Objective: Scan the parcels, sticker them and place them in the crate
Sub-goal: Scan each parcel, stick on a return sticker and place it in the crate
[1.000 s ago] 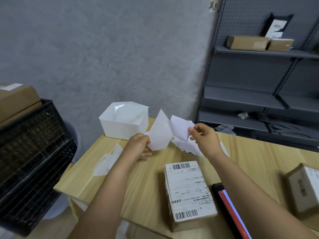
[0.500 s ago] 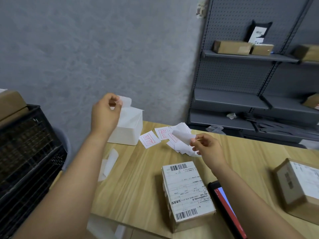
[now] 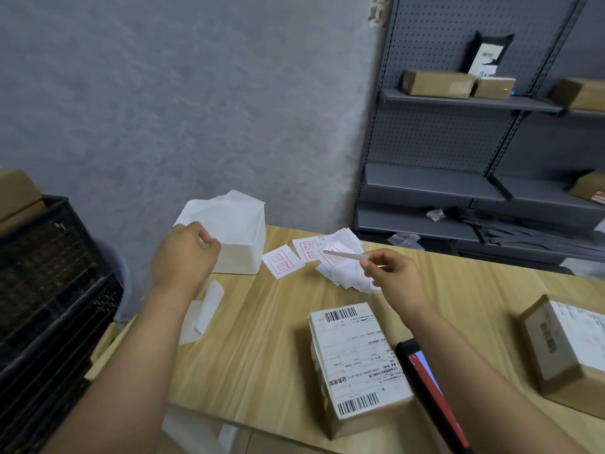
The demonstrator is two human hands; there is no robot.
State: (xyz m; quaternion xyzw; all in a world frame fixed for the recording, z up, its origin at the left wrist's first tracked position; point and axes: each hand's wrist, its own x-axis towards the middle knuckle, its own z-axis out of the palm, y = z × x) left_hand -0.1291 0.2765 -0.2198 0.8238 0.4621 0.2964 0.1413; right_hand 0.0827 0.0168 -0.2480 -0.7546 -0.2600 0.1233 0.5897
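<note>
A peeled sticker (image 3: 343, 255) is pinched in the right hand (image 3: 391, 276), ready for the parcel (image 3: 358, 362) just below it, while backing paper is dropped from the curled left hand (image 3: 185, 253) into the white bin (image 3: 242, 260).

Parcel (image 3: 358, 365): brown carton lying flat on the wooden worktop (image 3: 262, 339), top face covered by a white shipping label with a barcode at each end. Second parcel (image 3: 566, 352): brown carton with white label, at the right edge of the worktop, well apart from the first. Stickers (image 3: 330, 260): loose heap of white slips with red square print, beyond the first parcel. One sticker (image 3: 345, 254) is raised above the heap, seen edge-on. Crate (image 3: 49, 290): black lattice plastic, left of the worktop.
</note>
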